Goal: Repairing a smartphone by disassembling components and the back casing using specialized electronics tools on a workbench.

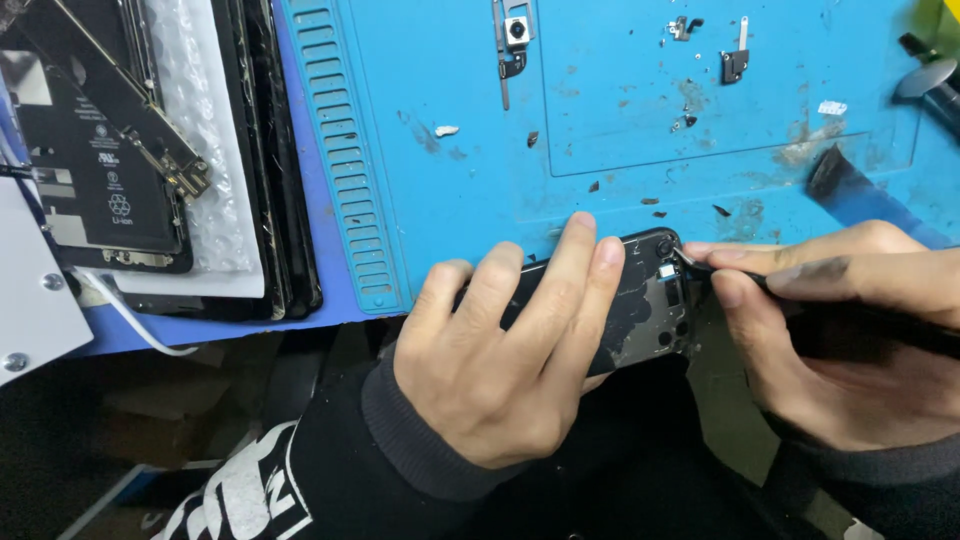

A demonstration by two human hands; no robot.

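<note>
An opened black phone housing (640, 300) lies at the near edge of a blue work mat (480, 180). My left hand (510, 350) presses down on the housing, fingers spread over its left part. My right hand (850, 330) grips black tweezers (700, 268) whose tip touches the inside of the housing near its top right corner. Small metal parts and a connector show inside the housing next to the tip.
A stack of phone screens and an open phone with a black battery (110, 170) lie to the left on the mat. A camera module (515, 35) and small brackets (735, 60) rest at the far side. A black tool (830, 170) lies right.
</note>
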